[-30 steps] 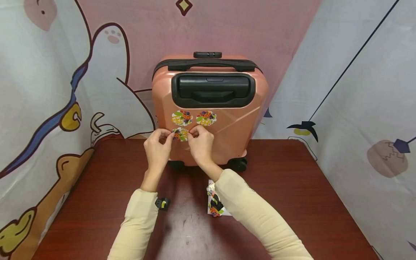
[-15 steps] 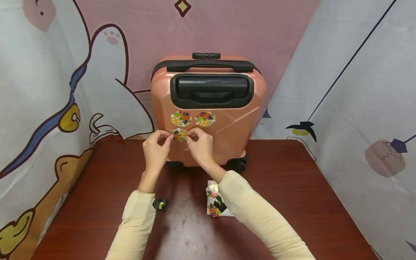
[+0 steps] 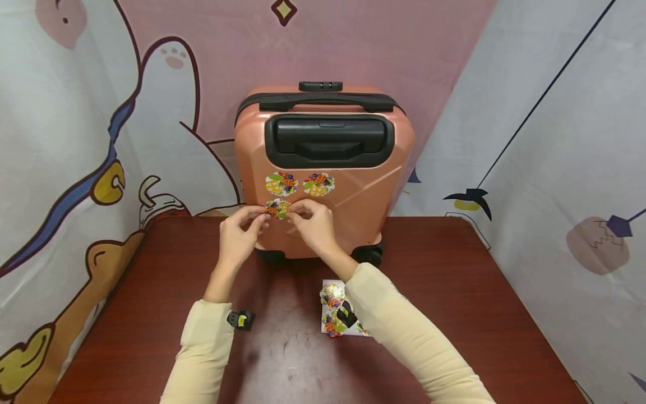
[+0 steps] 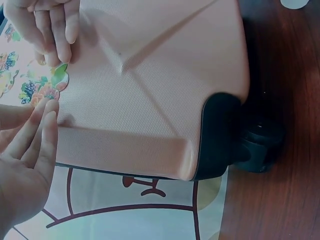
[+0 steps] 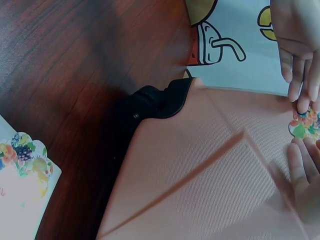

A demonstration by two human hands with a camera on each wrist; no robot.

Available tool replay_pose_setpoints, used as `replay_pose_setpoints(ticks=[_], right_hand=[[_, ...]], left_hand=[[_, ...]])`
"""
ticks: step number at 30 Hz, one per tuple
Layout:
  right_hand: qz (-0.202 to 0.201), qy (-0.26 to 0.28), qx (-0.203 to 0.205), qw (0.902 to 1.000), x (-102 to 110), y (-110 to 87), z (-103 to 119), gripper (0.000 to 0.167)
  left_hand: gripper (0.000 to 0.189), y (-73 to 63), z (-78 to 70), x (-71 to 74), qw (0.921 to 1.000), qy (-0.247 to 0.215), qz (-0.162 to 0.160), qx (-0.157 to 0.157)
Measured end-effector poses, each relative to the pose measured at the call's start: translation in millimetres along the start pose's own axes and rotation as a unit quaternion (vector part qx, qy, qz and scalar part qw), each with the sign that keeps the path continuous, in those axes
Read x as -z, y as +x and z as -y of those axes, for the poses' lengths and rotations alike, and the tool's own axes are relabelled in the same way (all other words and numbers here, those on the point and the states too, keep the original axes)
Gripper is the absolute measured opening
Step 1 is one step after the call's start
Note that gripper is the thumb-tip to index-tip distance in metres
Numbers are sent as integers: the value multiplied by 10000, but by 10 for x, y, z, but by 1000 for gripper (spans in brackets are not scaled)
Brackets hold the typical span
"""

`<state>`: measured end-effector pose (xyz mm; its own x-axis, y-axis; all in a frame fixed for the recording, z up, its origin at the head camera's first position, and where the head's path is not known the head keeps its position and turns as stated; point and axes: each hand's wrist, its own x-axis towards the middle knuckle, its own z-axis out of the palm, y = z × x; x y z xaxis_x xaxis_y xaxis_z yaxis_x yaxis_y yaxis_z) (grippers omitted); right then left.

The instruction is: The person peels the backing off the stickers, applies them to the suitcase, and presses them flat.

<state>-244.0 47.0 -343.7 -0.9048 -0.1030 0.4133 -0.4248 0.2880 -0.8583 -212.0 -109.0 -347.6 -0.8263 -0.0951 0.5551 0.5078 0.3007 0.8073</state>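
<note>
An orange-pink suitcase (image 3: 348,207) stands upright on the table. A round fruit-patterned sticker (image 3: 278,209) lies against its lower left front, below two similar stickers, the left one (image 3: 281,184) and the right one (image 3: 318,184). My left hand (image 3: 238,233) has thumb and index finger at the lower sticker's left edge. At the right edge, my right hand (image 3: 314,224) pinches it between thumb and index finger. In the left wrist view, fingers of both hands meet the sticker (image 4: 45,90) from opposite sides, covering parts of its rim.
A white sheet with more fruit stickers (image 3: 333,322) lies on the brown table (image 3: 429,303), partly under the right sleeve. Black wheels (image 3: 368,255) support the suitcase. A cartoon-printed cloth (image 3: 404,50) hangs behind and at both sides.
The left wrist and forearm have shifted left and slightly down, while its fingertips stay by the sticker. The right forearm has moved slightly right. The sticker keeps its place on the suitcase.
</note>
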Motion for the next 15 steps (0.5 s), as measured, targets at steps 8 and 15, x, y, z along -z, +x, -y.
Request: replay_pose_setpoints(ticks=[8,15], right_hand=[[232,94,-165,9996,47,27,32,7],[603,478,349,9964,73,77,148,13]], left_hand=[[14,35,248,4,9991,-247,206,262],[14,43,281,14,9992,-245,265,161]])
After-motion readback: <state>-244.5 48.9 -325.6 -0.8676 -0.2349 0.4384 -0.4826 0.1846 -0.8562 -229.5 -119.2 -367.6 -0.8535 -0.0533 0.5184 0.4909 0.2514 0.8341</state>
